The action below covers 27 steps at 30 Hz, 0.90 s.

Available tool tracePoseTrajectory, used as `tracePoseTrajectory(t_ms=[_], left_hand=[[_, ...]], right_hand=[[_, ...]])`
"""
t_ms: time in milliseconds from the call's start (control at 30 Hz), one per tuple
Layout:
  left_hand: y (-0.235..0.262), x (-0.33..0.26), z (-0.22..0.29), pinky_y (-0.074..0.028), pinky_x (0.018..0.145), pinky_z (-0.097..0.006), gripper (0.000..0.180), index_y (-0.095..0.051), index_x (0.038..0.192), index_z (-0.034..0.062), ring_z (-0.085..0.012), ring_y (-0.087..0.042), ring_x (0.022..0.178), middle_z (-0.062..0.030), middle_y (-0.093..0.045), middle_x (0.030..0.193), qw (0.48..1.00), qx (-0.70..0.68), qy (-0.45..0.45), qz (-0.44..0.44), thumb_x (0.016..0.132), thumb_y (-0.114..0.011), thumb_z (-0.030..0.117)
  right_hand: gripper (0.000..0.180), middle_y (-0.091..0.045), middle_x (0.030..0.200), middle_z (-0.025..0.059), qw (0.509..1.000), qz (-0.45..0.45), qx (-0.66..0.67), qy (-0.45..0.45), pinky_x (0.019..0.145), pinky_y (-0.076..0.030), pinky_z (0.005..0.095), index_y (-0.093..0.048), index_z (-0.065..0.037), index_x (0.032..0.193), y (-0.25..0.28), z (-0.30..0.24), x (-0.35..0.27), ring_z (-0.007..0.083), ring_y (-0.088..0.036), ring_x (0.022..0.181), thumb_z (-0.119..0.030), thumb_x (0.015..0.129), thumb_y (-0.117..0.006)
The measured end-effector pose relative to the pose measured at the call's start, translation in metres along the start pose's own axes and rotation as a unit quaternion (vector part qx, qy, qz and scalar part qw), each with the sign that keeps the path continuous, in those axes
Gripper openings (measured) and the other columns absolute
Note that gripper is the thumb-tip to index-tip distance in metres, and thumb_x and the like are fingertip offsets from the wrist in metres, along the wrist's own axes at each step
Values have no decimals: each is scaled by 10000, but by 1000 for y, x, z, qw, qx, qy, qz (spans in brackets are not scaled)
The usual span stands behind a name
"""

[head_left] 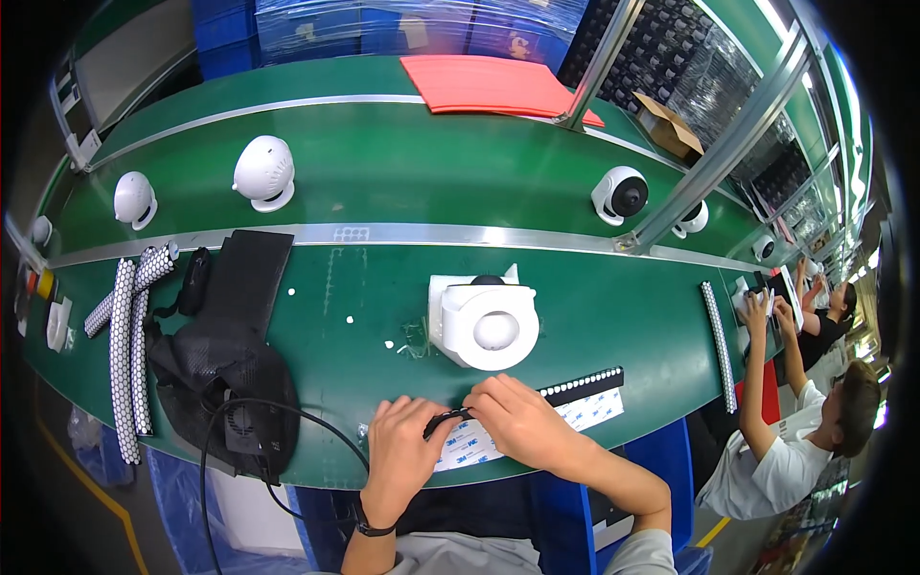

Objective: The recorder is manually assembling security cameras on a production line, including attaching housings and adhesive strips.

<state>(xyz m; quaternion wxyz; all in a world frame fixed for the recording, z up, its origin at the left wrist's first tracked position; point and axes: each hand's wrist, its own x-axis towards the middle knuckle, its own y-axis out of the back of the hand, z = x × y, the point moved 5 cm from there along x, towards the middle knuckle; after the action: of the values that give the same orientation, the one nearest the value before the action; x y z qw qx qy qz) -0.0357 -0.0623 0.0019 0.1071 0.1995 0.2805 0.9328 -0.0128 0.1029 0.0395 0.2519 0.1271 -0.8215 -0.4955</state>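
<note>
At the far left of the green bench [364, 316], several black strips studded with white dots [123, 355] lie lengthwise beside a black mesh pouch [216, 359], set within arm's reach as ready stock. A black cable [287, 412] loops from the pouch over the bench edge.

Beyond the metal rail [402, 233], two white dome-shaped camera units [264, 172] stand well apart on the conveyor belt [402, 163]; they face away from the worker.

The left hand [402, 460] rests on the near edge of the bench, fingers curled and pinching the end of a small black strip [446, 418]. The right hand [522, 417] meets it from the other side, fingertips closed on the same strip, so the piece is held taut between both hands just above a white backing sheet [585, 414]. That sheet lies flat under the hands, apparently to keep the adhesive pieces together while one is peeled.

Directly behind the hands a white camera housing [484, 321] sits face up, touching neither hand, positioned close for fitting. A further dotted black strip [585, 385] lies along the sheet's far edge.

To the right, another dome camera with a dark lens [620, 195] stands on the belt, and a dotted strip [719, 340] lies near the co-workers [795, 441], whose hands are busy at their own stations.
</note>
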Motion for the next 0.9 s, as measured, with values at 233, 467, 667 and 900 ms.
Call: tracePoseTrajectory(t_ms=[233,467,667,900], left_hand=[[-1,1,1,-424,739,-417,154,-768,883,39,-295,-623,761,-88,-725,808,1000,-1,3,-1,812,-869,132],[0,2,1,-423,775,-413,141,-761,901,51,-285,-636,799,-78,-731,834,1000,-1,23,-9,879,-828,174],[-2,1,-1,-431,789,-411,148,-770,908,52,-286,-642,811,-83,-736,838,999,3,35,-15,875,-834,181],[-2,2,-2,-438,803,-412,150,-780,913,52,-291,-651,823,-87,-750,854,998,8,47,-27,870,-839,183]], right_hand=[[278,-580,992,131,993,-23,-105,55,812,-531,394,-654,43,1042,-5,-9,-4,292,-604,922,-34,778,-691],[281,-567,981,125,990,11,-127,54,800,-524,385,-657,45,1041,-8,-13,-6,276,-593,909,-54,780,-695],[275,-572,1000,129,993,23,-101,55,808,-525,384,-665,47,1059,-8,-11,-6,282,-598,921,-57,804,-687],[281,-583,1000,127,995,15,-91,34,805,-530,388,-672,46,1065,-7,-12,-6,284,-610,921,-37,797,-687]])
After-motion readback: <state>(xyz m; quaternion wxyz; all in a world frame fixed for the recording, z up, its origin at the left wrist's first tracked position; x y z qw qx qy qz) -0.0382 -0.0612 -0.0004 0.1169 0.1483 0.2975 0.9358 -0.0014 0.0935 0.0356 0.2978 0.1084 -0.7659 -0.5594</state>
